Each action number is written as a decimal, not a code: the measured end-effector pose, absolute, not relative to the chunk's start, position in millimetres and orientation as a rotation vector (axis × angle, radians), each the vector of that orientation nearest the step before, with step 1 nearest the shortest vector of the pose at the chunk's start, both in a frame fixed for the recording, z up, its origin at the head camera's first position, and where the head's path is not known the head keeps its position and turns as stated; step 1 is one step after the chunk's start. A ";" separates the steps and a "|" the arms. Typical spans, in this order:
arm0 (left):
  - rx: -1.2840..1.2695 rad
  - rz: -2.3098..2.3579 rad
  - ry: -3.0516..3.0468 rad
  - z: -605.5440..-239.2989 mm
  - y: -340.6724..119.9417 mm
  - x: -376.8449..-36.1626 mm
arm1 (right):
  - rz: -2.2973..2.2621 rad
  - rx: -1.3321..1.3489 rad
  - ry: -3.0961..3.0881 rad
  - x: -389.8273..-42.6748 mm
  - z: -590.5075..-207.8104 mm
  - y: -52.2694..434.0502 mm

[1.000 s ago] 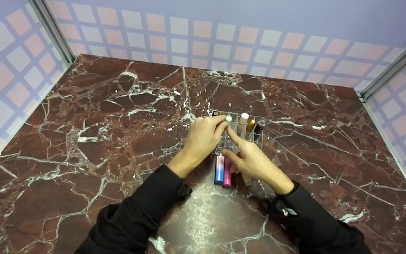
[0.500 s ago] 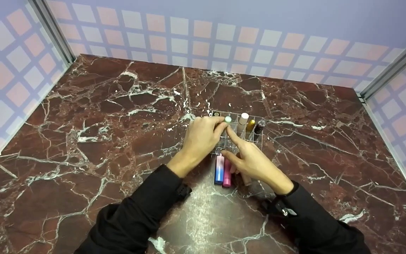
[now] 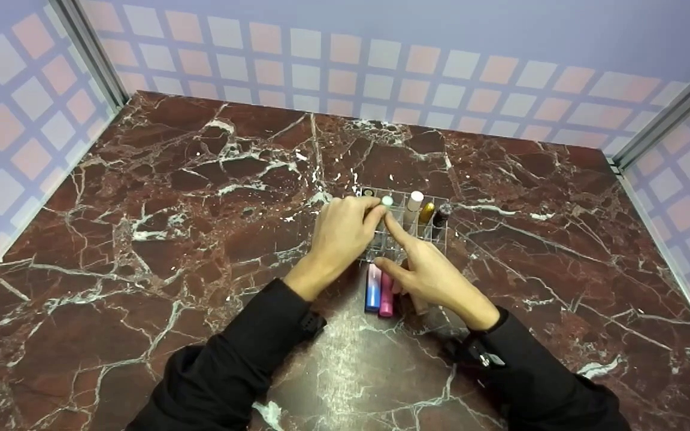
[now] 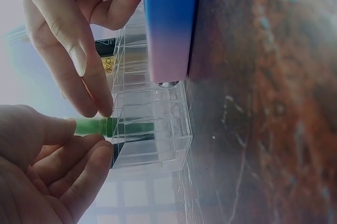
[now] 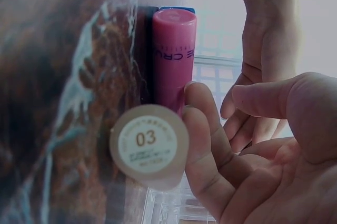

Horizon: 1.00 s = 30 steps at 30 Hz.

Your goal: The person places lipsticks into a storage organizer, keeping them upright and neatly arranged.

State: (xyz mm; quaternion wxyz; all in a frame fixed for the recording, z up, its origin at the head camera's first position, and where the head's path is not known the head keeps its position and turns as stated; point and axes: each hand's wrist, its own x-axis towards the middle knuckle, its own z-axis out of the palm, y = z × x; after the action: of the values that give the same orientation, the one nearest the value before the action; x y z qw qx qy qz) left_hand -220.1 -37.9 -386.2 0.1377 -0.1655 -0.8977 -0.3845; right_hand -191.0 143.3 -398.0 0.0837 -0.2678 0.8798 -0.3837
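A clear acrylic organizer (image 3: 435,234) stands mid-table with several tubes upright in it. My left hand (image 3: 342,232) pinches the green-capped tube (image 3: 387,201) at the organizer's back left; the left wrist view shows thumb and fingers (image 4: 63,148) closing round that green tube (image 4: 97,126). My right hand (image 3: 432,276) reaches in from the front, its straight index finger touching the same tube. Its lower fingers rest against a beige tube marked 03 (image 5: 149,145) lying on the table.
A blue-to-pink tube (image 3: 373,288) and a pink tube (image 3: 386,293) lie side by side just in front of the organizer. White (image 3: 415,201), gold (image 3: 426,211) and black (image 3: 441,214) tubes stand in the back row. Patterned walls enclose the marble table (image 3: 141,251).
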 end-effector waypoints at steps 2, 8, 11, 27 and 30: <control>-0.473 -1.118 -2.598 -385.9 -38.1 -220.0 | -1.147 -0.795 2.621 -191.2 -398.1 143.2; -0.467 -1.120 -2.606 -385.2 -38.6 -220.3 | -1.091 -0.805 2.672 -191.2 -397.2 143.2; -0.467 -1.121 -2.612 -384.8 -38.7 -220.5 | -1.084 -0.801 2.672 -191.1 -397.0 143.3; -0.457 -1.147 -2.625 -379.3 -41.9 -218.7 | -1.074 -0.780 2.699 -188.9 -388.6 145.6; -0.452 -1.150 -2.629 -375.3 -43.4 -217.4 | -1.076 -0.815 2.746 -189.0 -384.7 148.0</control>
State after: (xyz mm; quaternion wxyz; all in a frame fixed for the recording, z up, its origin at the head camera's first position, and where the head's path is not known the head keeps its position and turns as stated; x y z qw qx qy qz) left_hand -217.4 -43.4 -375.3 0.1180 -0.1545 -0.8987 -0.3931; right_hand -189.0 148.0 -384.7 0.0410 -0.2661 0.8967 -0.3514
